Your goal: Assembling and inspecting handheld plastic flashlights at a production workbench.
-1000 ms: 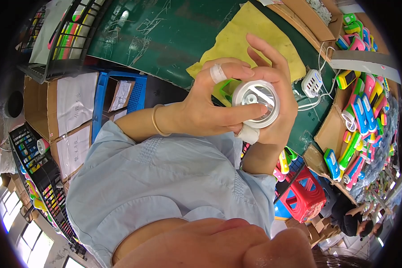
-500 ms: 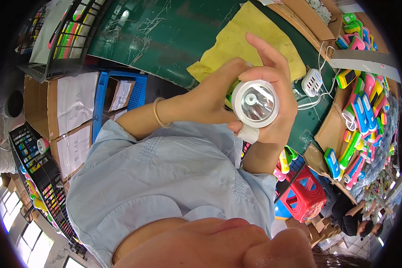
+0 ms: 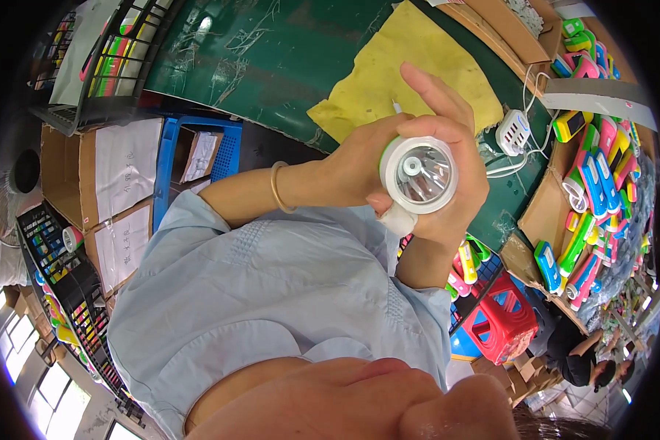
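A flashlight [image 3: 421,176] with a white rim, clear lens and shiny reflector points up at me over the green table; a bit of green casing shows at its left. My right hand [image 3: 458,165] is closed round its head from the right, index finger raised, white wrap on the thumb. Against the flashlight's left side, my left hand [image 3: 356,165], below a bracelet [image 3: 280,187], is closed on the body, its fingertips mostly hidden. A small white tip [image 3: 397,108] sticks out just above the left hand; I cannot make out what it belongs to.
A yellow cloth [image 3: 411,62] lies on the green table [image 3: 271,66]. Beside it are a white multi-port charger [image 3: 513,133] and cables. Several colourful flashlights [image 3: 594,183] fill cardboard boxes at right. A black basket [image 3: 128,62], a blue crate [image 3: 165,165] and a red stool [image 3: 502,319] stand around.
My left hand has shifted slightly right and down against the flashlight. The small white tip above it now shows. The right hand keeps its hold, with its index finger a little lower.
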### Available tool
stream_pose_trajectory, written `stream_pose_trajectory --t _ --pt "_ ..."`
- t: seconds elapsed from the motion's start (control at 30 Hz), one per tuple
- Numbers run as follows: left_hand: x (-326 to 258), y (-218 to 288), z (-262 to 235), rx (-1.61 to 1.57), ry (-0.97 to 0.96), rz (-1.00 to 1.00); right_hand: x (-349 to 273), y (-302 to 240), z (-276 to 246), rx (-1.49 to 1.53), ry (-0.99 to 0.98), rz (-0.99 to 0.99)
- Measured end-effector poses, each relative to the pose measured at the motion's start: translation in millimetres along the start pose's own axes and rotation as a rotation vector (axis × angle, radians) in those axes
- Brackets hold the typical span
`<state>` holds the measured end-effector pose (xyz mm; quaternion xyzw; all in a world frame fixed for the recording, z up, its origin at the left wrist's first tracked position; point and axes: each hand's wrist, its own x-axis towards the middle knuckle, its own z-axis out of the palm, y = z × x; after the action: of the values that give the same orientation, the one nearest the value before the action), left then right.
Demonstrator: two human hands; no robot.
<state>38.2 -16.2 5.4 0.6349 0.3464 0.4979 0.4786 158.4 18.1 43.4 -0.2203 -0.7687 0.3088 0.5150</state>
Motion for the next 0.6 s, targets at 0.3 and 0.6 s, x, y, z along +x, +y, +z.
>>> stream_pose_trajectory --t 0.3,0.6 --pt "1 2 5 0.008 0.155 0.073 2 -6 0 0.005 0.104 0.046" --pt "-3 17 -12 0.648 0.311 0.637 0 -10 1 0.028 0.106 0.122"
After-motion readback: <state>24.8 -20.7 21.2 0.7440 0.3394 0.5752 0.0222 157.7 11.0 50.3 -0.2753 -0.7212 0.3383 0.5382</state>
